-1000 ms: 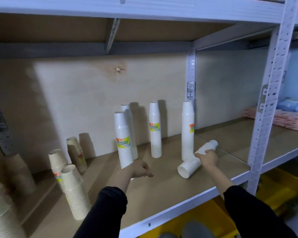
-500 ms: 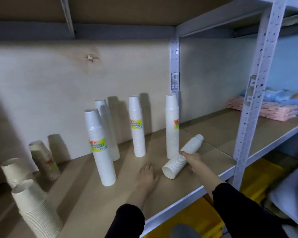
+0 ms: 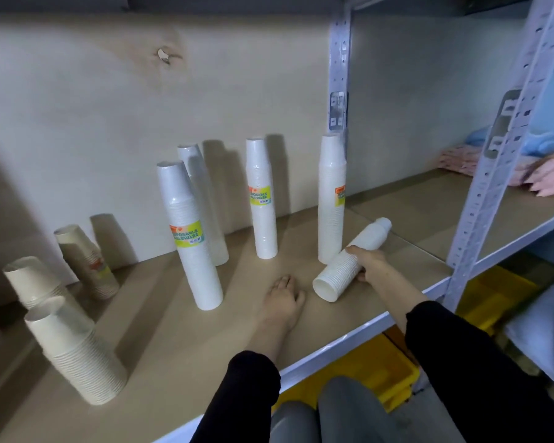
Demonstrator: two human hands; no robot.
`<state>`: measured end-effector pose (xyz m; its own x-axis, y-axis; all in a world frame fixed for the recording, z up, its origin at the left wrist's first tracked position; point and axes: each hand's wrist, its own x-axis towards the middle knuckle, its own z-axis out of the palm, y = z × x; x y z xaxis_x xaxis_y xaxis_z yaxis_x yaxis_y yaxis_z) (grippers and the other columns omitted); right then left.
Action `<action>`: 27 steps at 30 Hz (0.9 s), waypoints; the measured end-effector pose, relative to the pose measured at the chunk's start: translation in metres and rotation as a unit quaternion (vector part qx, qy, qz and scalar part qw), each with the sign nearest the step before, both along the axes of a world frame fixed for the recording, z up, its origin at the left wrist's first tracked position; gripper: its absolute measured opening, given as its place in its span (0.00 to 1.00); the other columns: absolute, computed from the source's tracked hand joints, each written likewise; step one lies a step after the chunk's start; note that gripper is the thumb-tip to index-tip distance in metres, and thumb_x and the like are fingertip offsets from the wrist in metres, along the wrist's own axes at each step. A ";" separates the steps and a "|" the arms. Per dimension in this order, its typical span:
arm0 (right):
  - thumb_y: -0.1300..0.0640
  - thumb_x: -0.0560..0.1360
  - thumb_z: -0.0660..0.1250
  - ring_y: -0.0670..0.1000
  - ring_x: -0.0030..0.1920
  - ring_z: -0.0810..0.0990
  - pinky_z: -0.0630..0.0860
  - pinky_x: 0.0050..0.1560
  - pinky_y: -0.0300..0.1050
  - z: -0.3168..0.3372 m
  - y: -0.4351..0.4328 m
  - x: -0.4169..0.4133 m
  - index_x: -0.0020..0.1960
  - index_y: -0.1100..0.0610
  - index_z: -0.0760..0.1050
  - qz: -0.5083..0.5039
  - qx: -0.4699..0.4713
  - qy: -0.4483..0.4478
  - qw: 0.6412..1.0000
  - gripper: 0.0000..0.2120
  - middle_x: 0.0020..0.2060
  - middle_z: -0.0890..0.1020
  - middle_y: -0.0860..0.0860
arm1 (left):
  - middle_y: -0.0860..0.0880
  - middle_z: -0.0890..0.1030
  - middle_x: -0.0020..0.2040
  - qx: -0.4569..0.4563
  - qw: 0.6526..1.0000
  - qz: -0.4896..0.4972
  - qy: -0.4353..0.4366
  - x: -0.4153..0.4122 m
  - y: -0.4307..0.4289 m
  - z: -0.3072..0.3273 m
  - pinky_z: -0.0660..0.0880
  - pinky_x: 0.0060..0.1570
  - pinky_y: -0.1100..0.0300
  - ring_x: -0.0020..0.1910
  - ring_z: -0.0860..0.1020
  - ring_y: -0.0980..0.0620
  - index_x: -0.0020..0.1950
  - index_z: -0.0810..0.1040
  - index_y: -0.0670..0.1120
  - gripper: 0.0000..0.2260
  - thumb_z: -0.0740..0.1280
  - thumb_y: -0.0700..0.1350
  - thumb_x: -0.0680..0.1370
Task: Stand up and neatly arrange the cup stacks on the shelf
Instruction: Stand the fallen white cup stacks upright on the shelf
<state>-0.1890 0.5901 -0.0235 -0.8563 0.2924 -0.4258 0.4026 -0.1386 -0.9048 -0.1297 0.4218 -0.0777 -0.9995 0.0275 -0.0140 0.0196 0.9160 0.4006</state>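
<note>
White paper cups in one long lying stack (image 3: 352, 260) are found on their side on the shelf board (image 3: 179, 353). This stack is gripped round its middle by the right hand (image 3: 370, 265): the thumb is laid over the top and the fingers are curled under it. The open mouth of the stack is turned toward the person and toward the left hand (image 3: 283, 300), and it lies just to the right of that hand without touching it. The closed end is pointed away, beyond the right hand and slightly to its right.

The left hand is rested palm down on the board with relaxed fingers, and nothing is held in it.

Four upright white stacks are seen beyond the hands. The right stack (image 3: 331, 199) is stood just behind the right hand, close against the lying stack; whether the two touch cannot be told. The middle stack (image 3: 261, 199) is placed straight beyond the left hand. The labelled front stack (image 3: 189, 238) is placed to the left of the left hand, and the rear stack (image 3: 205, 203) is stood just behind it.

Three shorter beige stacks (image 3: 77, 350) are set bottoms up, well apart from the left hand, on its far left.

To the right of the right hand a metal post (image 3: 499, 155) is seen, and beyond it pink packs (image 3: 544, 174) are laid on the next shelf. Below the forearms a yellow bin (image 3: 381, 375) is partly shown.
</note>
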 end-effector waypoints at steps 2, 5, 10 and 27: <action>0.58 0.70 0.71 0.61 0.64 0.73 0.73 0.62 0.54 0.003 0.004 0.005 0.69 0.65 0.62 -0.013 -0.002 0.006 1.000 0.33 0.66 0.72 0.61 | 0.46 0.56 0.78 0.000 1.000 -0.002 -0.001 0.000 0.000 0.000 0.50 0.75 0.60 0.77 0.56 0.50 0.76 0.58 0.42 0.23 0.52 0.49 0.82; 0.61 0.69 0.72 0.61 0.62 0.74 0.74 0.59 0.53 0.009 0.011 0.009 0.64 0.66 0.67 -0.044 0.004 0.063 0.997 0.27 0.63 0.74 0.61 | 0.45 0.57 0.78 -0.001 1.000 -0.003 -0.001 0.000 0.000 -0.001 0.51 0.75 0.60 0.77 0.56 0.50 0.76 0.58 0.42 0.23 0.52 0.49 0.82; 0.62 0.67 0.73 0.61 0.59 0.77 0.73 0.55 0.48 0.029 0.018 0.018 0.62 0.66 0.70 -0.068 0.144 0.194 0.968 0.25 0.60 0.77 0.61 | 0.45 0.56 0.78 -0.004 1.000 -0.006 -0.002 -0.001 0.000 -0.001 0.50 0.75 0.60 0.77 0.56 0.50 0.76 0.57 0.41 0.23 0.52 0.49 0.82; 0.62 0.66 0.74 0.60 0.61 0.73 0.72 0.60 0.53 0.016 0.018 0.020 0.62 0.65 0.67 -0.037 0.277 0.262 0.924 0.28 0.61 0.72 0.61 | 0.46 0.56 0.78 -0.006 1.000 -0.009 0.005 0.000 -0.002 -0.003 0.49 0.76 0.60 0.77 0.55 0.50 0.76 0.56 0.42 0.24 0.52 0.49 0.82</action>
